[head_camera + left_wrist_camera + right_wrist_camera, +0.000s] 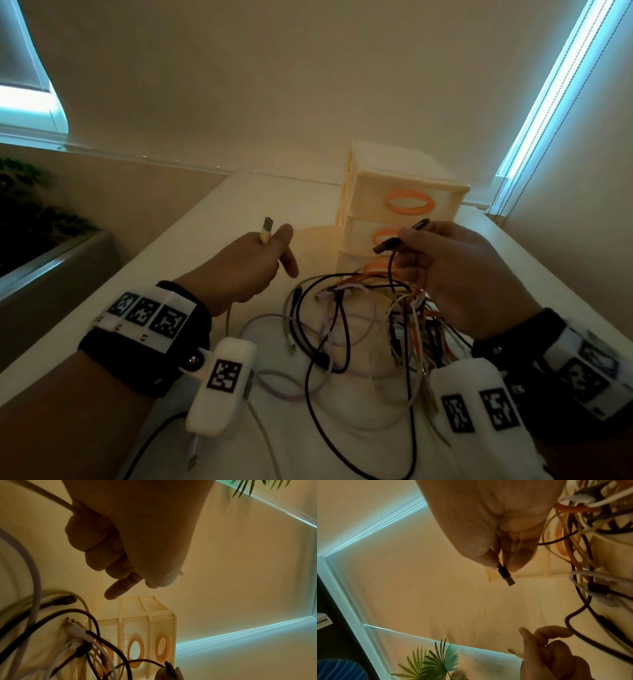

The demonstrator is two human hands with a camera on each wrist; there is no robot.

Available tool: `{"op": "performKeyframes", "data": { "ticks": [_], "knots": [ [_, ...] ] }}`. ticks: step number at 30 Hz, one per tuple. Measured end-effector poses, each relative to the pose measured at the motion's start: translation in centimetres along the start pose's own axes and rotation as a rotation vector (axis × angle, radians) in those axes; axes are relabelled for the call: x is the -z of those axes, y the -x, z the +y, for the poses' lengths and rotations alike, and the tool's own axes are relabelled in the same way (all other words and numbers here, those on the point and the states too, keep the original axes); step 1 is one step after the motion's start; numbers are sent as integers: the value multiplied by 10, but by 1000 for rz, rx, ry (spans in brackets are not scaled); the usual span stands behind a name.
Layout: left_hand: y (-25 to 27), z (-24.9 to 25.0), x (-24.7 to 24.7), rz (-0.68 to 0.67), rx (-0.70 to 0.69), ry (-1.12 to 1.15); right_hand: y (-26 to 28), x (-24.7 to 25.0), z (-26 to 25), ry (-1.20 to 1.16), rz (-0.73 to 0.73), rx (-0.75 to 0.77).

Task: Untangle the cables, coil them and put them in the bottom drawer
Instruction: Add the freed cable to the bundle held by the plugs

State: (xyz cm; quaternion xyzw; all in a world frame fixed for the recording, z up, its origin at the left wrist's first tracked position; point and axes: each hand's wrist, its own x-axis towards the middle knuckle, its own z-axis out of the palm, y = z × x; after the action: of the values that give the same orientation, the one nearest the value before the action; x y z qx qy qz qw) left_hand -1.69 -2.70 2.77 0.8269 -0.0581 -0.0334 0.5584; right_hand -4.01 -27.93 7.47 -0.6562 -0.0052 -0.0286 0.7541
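Note:
My left hand [260, 260] grips a beige cable [42, 494] in its fist, the USB plug [267, 224] sticking up past the thumb and the index finger pointing down. My right hand [455, 270] pinches a black cable by its plug [387, 245], also seen as the black plug [506, 574] in the right wrist view; a second dark plug [421, 224] pokes out above the fingers. Below both hands a tangle of black, white, orange and lilac cables [359, 325] lies on the white table [205, 246]. A cream drawer unit [404, 198] with orange oval handles stands just behind.
The drawer unit [135, 628] has three stacked drawers, all closed; the lowest one is partly hidden by cables. A wall with window blinds [555, 96] runs behind the table. A plant [24, 212] stands off the table's left edge.

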Motion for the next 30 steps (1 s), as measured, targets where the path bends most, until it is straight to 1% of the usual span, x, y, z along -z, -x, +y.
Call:
{"op": "performKeyframes", "data": {
  "ticks": [2,4,6,10,11,13,15,17,19,20,22,24,25,27,28,29,30],
  "knots": [
    [3,3,-3,-37,-71,48,0,0,0,-62,42,41],
    [5,7,-7,-88,-143,93,2,0,1,-62,51,113],
    [8,9,-12,-136,-194,110,5,-3,4,-46,-9,159],
    [15,13,-20,-201,-289,68,9,-18,17,-140,-108,152],
    [16,14,-24,-203,-318,63,10,-23,22,-113,-138,165],
    [17,17,-29,-176,-359,56,14,-33,31,37,-205,244],
    [17,17,-32,-164,-347,66,18,-39,40,243,-251,346],
    [17,15,-32,-175,-287,123,22,-40,45,436,-281,426],
    [18,14,-31,-176,-240,165,24,-37,45,608,-268,517],
    [18,14,-32,-175,-225,193,23,-36,44,654,-250,554],
    [19,16,-36,-196,-202,307,23,-32,44,668,-191,610],
    [19,17,-39,-224,-190,418,20,-29,48,696,-71,686],
    [19,18,-38,-235,-196,466,19,-29,50,741,-8,724],
    [17,18,-35,-252,-219,555,15,-27,56,862,60,776],
    [17,18,-33,-268,-236,590,11,-24,60,892,67,790],
    [16,17,-32,-281,-250,613,9,-22,61,874,24,766],
    [16,16,-30,-291,-262,626,7,-22,61,817,-77,704]
  ]
}}
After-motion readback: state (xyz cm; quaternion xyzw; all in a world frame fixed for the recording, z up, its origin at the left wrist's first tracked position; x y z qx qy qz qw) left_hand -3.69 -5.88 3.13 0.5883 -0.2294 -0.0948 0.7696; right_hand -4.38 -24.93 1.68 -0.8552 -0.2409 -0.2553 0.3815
